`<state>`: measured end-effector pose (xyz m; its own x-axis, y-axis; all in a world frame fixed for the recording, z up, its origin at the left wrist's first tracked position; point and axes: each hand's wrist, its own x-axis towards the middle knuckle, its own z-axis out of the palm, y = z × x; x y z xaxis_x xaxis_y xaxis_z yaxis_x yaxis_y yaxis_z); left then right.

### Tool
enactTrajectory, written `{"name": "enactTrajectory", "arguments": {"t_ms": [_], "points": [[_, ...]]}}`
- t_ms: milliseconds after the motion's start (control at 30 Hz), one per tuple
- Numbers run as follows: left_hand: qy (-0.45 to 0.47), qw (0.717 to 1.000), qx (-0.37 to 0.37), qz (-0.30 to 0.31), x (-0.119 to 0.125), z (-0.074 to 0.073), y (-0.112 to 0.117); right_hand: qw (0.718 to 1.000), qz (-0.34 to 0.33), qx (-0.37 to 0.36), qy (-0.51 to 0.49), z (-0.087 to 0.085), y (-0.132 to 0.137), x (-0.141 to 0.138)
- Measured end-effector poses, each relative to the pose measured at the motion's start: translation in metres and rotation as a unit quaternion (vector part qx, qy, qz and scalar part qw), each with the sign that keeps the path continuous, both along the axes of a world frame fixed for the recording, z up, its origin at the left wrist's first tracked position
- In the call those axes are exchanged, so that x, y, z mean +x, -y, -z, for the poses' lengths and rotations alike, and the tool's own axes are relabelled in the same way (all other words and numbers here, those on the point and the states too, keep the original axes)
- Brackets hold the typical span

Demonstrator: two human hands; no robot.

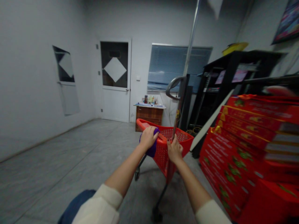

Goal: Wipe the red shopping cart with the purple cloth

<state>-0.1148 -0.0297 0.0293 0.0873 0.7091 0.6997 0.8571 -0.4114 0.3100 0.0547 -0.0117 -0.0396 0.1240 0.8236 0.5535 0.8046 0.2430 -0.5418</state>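
Okay, your left hand [149, 137] is clasping purple cloth [152, 150] over the red cart's [161, 157] near-left edge; your right hand [175, 150] is curling at its near corner, grip unclear. Floor's [70, 158] lying open left, red boxes [233, 161] crowding right.

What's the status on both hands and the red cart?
Left hand holding purple cloth against red cart. Right hand at cart's near corner, beside metal pole. Red boxes stacked to the right.

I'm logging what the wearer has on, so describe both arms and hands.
The left sleeve and right sleeve are cream, ending on the forearms; the left shows a broad cuff. The left hand and right hand are ungloved. No watch shows.
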Motion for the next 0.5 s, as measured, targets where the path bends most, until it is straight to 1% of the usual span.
{"name": "enactTrajectory", "arguments": {"t_ms": [133,167,233,300,400,500], "points": [[-0.014,0.997,0.03,0.069,0.021,0.009,0.023,1.0,0.013,0.005,-0.001,0.003,0.004,-0.003],[-0.014,0.996,0.032,0.083,0.023,0.01,0.025,1.0,0.01,0.007,-0.004,0.004,0.004,-0.002],[-0.005,0.996,0.022,0.09,0.021,0.009,0.023,1.0,-0.01,0.011,-0.005,0.006,0.003,0.004],[0.002,0.997,0.001,0.078,0.012,0.004,0.015,0.999,-0.046,0.016,0.001,0.008,0.001,0.013],[-0.01,0.999,-0.026,0.038,-0.001,-0.004,0.005,0.994,-0.099,0.026,0.023,0.011,-0.004,0.029],[-0.051,0.997,-0.045,-0.021,0.0,-0.007,0.01,0.989,-0.132,0.014,0.073,0.012,-0.011,0.04]]}}
